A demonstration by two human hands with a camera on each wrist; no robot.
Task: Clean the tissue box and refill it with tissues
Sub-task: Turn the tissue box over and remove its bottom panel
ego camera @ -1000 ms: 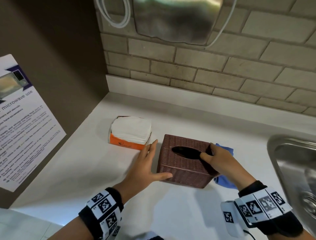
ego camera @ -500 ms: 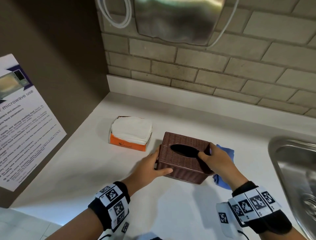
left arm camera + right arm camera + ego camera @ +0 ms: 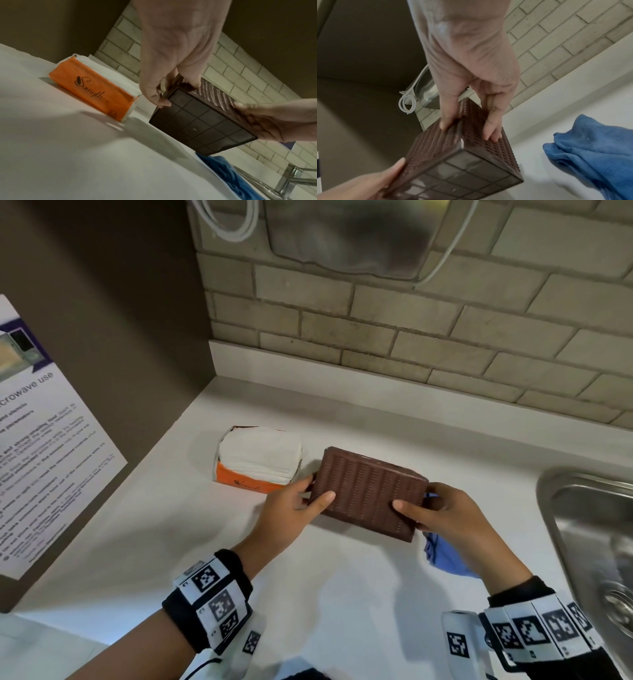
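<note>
The brown woven tissue box (image 3: 368,494) (image 3: 202,121) (image 3: 458,154) is lifted off the white counter (image 3: 212,542) and tipped back, so one woven side faces me and its gridded base shows in both wrist views. My left hand (image 3: 291,508) (image 3: 171,83) grips its left end, thumb on the near side. My right hand (image 3: 442,511) (image 3: 471,121) grips its right end. An orange pack of white tissues (image 3: 258,463) (image 3: 96,86) lies to the left. A blue cloth (image 3: 445,556) (image 3: 594,151) lies on the counter under my right hand.
A steel sink (image 3: 596,535) sits at the right, its tap (image 3: 289,178) in the left wrist view. Behind is a brick wall (image 3: 411,337) with a steel dispenser (image 3: 349,231) and white cable. A brown side panel with a microwave notice (image 3: 37,446) stands at the left.
Both hands closed on the box's ends, lifted it off the counter and tipped it back, so its top opening now faces away from me.
</note>
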